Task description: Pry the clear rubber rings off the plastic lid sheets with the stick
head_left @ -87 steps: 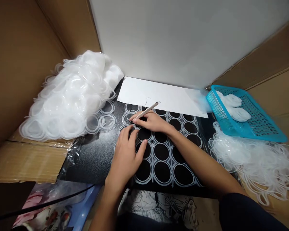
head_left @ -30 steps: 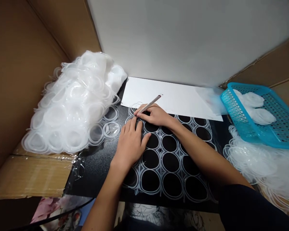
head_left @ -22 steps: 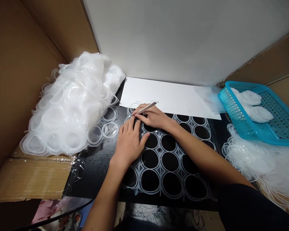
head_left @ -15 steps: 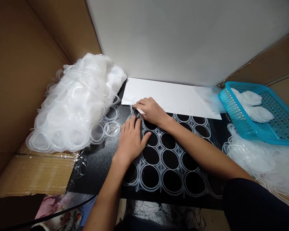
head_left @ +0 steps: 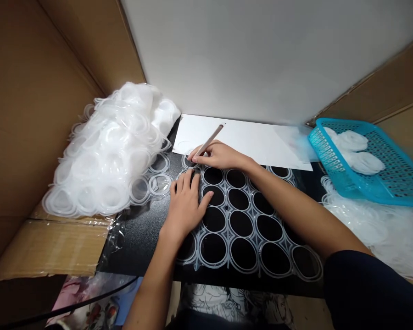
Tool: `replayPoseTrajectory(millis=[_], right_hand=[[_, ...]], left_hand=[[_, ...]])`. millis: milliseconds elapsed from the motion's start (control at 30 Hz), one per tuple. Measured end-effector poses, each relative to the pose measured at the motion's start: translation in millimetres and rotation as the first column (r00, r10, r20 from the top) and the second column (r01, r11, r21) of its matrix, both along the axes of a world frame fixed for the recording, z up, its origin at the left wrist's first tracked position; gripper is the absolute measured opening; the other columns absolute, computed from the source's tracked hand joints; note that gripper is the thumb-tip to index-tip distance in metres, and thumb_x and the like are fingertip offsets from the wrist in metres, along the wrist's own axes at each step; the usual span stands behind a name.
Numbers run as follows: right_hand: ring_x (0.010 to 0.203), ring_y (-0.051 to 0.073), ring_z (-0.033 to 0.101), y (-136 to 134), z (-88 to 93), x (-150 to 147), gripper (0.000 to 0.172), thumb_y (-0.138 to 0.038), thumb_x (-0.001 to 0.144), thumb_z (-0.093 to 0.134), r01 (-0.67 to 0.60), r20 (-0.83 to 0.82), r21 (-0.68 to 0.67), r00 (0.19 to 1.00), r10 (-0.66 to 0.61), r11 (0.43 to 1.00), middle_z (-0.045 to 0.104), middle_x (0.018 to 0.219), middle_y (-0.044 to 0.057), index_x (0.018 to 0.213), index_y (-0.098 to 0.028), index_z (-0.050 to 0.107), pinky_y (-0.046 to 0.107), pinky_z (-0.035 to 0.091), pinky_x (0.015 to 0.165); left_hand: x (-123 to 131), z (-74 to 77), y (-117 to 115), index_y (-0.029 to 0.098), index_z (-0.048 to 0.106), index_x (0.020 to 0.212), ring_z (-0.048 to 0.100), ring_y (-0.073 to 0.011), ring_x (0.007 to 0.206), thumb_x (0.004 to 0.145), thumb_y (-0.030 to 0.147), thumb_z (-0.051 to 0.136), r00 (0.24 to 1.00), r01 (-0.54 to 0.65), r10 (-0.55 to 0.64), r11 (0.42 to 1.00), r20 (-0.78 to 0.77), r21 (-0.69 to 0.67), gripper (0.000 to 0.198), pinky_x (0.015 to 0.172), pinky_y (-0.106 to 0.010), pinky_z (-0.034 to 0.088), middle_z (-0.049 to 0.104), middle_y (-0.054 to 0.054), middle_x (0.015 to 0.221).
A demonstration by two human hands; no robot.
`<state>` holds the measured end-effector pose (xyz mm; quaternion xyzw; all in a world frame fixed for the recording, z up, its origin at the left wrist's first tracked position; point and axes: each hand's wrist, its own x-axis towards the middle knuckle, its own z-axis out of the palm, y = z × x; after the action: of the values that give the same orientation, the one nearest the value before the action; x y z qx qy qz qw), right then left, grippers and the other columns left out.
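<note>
A clear plastic sheet (head_left: 228,233) with rows of round outlines lies on the black tabletop (head_left: 137,243). My left hand (head_left: 184,201) rests flat on its left part, fingers spread and thumb apart, with nothing held. Just beyond it, my right hand (head_left: 222,155) grips a slim pale pen-like tool (head_left: 209,140) near its lower end. The tool slants up and right to a dark top end. Its tip is hidden by my fingers, over a ring near the sheet's far left corner. Whether it is a pen or a knife I cannot tell.
Left stands a tall pile of frosted plastic ring sheets (head_left: 113,146) beside cardboard walls (head_left: 17,114). A white board (head_left: 254,137) lies behind the sheet. At right, a blue basket (head_left: 375,195) holds white round pieces (head_left: 366,163); clear plastic scraps (head_left: 371,229) lie below it.
My right hand has turned, bringing the pen-like tool from mostly hidden to upright and slanted. My left hand stays nearly in place on the sheet.
</note>
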<state>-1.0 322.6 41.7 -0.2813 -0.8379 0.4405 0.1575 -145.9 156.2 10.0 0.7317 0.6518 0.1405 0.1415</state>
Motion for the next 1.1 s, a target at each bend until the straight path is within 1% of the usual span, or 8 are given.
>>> replayPoseTrajectory(millis=[67,167,400,533,667,833,1000,1100], right_hand=[[0.111,0.023,0.072,-7,-9.7,3,0.022,-0.038,0.095,0.066,-0.005,0.003,-0.041,1.000,0.005,0.999,0.080,0.118,0.003,0.107,-0.027,0.081,0.040,0.055,0.102],[0.113,0.023,0.072,-12,-18.0,5,0.021,-0.037,0.096,0.065,0.015,-0.007,-0.051,1.000,-0.016,0.999,0.079,0.118,0.003,0.107,-0.030,0.081,0.043,0.054,0.105],[0.112,0.022,0.071,-12,-17.6,4,0.020,-0.035,0.098,0.063,-0.015,0.003,-0.018,1.000,0.015,1.000,0.079,0.117,0.002,0.107,-0.031,0.080,0.042,0.053,0.107],[0.112,0.022,0.072,-12,-19.1,5,0.020,-0.036,0.097,0.066,0.007,-0.027,-0.052,1.000,-0.008,0.999,0.079,0.118,0.003,0.107,-0.029,0.081,0.042,0.054,0.106],[0.111,0.023,0.073,-11,-18.2,5,0.021,-0.035,0.096,0.066,-0.002,-0.043,-0.079,0.999,-0.001,0.997,0.079,0.118,0.005,0.108,-0.028,0.081,0.042,0.055,0.105],[0.111,0.023,0.072,-12,-19.7,5,0.020,-0.035,0.097,0.064,-0.023,-0.010,-0.026,1.000,0.023,0.999,0.079,0.117,0.003,0.107,-0.030,0.081,0.043,0.054,0.105],[0.111,0.021,0.069,-17,-24.9,3,0.023,-0.034,0.101,0.057,-0.060,-0.048,0.109,0.997,0.066,0.992,0.076,0.117,0.005,0.109,-0.031,0.079,0.042,0.054,0.104],[0.111,0.022,0.069,-17,-25.2,2,0.023,-0.034,0.102,0.057,-0.055,-0.060,0.106,0.996,0.061,0.993,0.076,0.118,0.004,0.110,-0.031,0.078,0.042,0.055,0.103]], left_hand=[[0,0.7,-2,0.017,0.045,0.148,0.039,-0.0354,0.149,0.105,0.051,0.046,1.000,-0.001,0.001,1.000,0.003,0.001,0.055,0.120,-0.060,0.033,0.042,-0.019,0.161],[-1,1.8,-3,0.017,0.045,0.147,0.040,-0.0355,0.148,0.105,0.049,0.047,1.000,0.003,-0.003,1.000,0.014,0.005,0.053,0.119,-0.060,0.033,0.043,-0.019,0.160],[-4,3.6,-4,0.019,0.046,0.146,0.039,-0.0346,0.148,0.105,0.046,0.047,0.994,-0.004,0.002,1.000,0.107,0.014,0.049,0.120,-0.059,0.033,0.043,-0.018,0.159],[-3,3.5,-3,0.018,0.046,0.146,0.038,-0.0358,0.149,0.105,0.047,0.047,0.997,-0.022,0.022,1.000,0.072,0.010,0.050,0.120,-0.059,0.034,0.043,-0.018,0.160],[-1,3.0,-2,0.018,0.046,0.146,0.038,-0.0353,0.149,0.105,0.049,0.047,0.999,-0.023,0.023,1.000,0.045,0.007,0.052,0.120,-0.060,0.034,0.043,-0.018,0.160],[-1,3.0,-2,0.018,0.044,0.148,0.038,-0.0348,0.149,0.105,0.048,0.046,0.998,-0.028,0.027,1.000,0.057,0.009,0.053,0.120,-0.059,0.033,0.043,-0.018,0.161],[-3,2.7,-1,0.019,0.044,0.148,0.038,-0.0347,0.149,0.105,0.048,0.046,0.997,-0.023,0.023,1.000,0.067,-0.002,0.052,0.120,-0.059,0.032,0.043,-0.018,0.161],[-3,2.4,0,0.018,0.045,0.147,0.039,-0.0349,0.148,0.105,0.049,0.047,0.998,-0.028,0.028,1.000,0.064,-0.003,0.052,0.120,-0.059,0.032,0.043,-0.018,0.160]])
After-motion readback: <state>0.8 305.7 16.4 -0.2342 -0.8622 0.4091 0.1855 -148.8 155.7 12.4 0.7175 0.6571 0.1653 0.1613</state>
